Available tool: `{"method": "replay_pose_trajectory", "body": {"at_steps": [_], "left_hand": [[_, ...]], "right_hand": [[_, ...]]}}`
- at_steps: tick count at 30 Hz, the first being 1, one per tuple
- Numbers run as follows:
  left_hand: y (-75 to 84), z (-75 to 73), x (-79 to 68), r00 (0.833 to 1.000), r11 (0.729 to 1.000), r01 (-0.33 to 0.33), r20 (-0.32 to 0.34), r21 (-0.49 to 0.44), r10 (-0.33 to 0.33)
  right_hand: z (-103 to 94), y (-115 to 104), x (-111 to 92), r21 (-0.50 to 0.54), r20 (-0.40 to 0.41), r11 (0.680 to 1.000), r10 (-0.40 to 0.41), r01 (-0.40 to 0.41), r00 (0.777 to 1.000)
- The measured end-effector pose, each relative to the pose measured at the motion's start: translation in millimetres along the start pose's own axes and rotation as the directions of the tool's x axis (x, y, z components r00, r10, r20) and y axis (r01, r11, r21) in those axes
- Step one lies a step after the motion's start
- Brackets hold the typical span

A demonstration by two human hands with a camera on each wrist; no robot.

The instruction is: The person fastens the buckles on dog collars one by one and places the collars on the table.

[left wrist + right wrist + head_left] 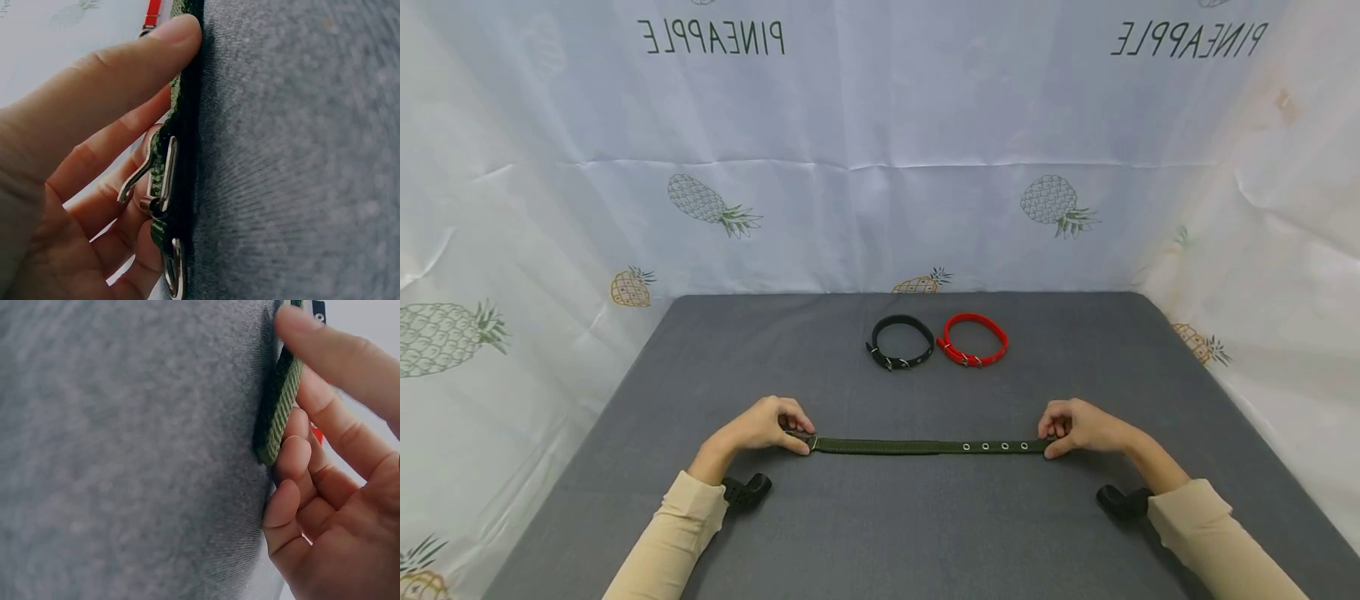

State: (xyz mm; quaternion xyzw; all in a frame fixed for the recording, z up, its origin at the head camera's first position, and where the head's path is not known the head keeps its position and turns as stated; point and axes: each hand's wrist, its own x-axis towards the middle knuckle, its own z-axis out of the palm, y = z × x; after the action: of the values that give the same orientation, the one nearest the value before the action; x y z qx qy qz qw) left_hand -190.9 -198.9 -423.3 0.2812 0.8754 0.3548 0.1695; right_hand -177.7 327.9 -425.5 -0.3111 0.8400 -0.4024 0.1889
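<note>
A dark green collar (pixel 880 447) lies stretched straight across the grey table, with metal eyelets along its right part. My left hand (pixel 772 423) pinches the buckle end between thumb and fingers. Close up in the left wrist view, the metal buckle (pixel 167 175) and a D-shaped ring (pixel 176 269) show beside the curled fingers. At the other end, my right hand (pixel 1078 427) pinches the strap near its tip. The green strap tip (pixel 275 434) pokes out past the right thumb, fingers along its far side.
Behind the green collar, a black collar (pixel 880 360) and a red collar (pixel 1003 337) lie buckled into loops, side by side. The grey table (pixel 760 350) backs onto a white curtain (pixel 865 208) printed with pineapples, which also hangs at both sides.
</note>
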Motion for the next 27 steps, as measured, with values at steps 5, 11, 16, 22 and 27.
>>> {"method": "replay_pose_trajectory", "body": {"at_steps": [5, 11, 16, 22, 27], "left_hand": [[0.4, -0.4, 1.2, 1.000, 1.000, -0.004, -0.008, 0.020, 0.005], [-0.7, -2.0, 1.1, 1.000, 1.000, -0.022, -0.002, 0.022, 0.022], [-2.5, -2.8, 1.0, 0.998, 0.997, -0.060, -0.017, 0.049, 0.061], [0.1, -13.5, 0.2, 0.998, 0.999, -0.025, -0.064, 0.034, 0.027], [4.6, -25.5, 0.6, 0.995, 0.999, 0.032, -0.100, 0.025, -0.029]], "right_hand": [[-1.1, 0, 1, 0.003, -0.010, 1.000, 0.024, -0.024, 1.000], [-1.8, -2, 2, 0.009, -0.022, 0.996, 0.086, -0.086, 0.996], [-2.0, -4, 5, -0.018, -0.048, 0.995, 0.100, -0.101, 0.994], [-6.3, -10, 10, -0.048, -0.067, 0.993, 0.101, -0.104, 0.993], [-12.1, -19, 16, -0.057, -0.063, 0.987, 0.147, -0.151, 0.987]]}}
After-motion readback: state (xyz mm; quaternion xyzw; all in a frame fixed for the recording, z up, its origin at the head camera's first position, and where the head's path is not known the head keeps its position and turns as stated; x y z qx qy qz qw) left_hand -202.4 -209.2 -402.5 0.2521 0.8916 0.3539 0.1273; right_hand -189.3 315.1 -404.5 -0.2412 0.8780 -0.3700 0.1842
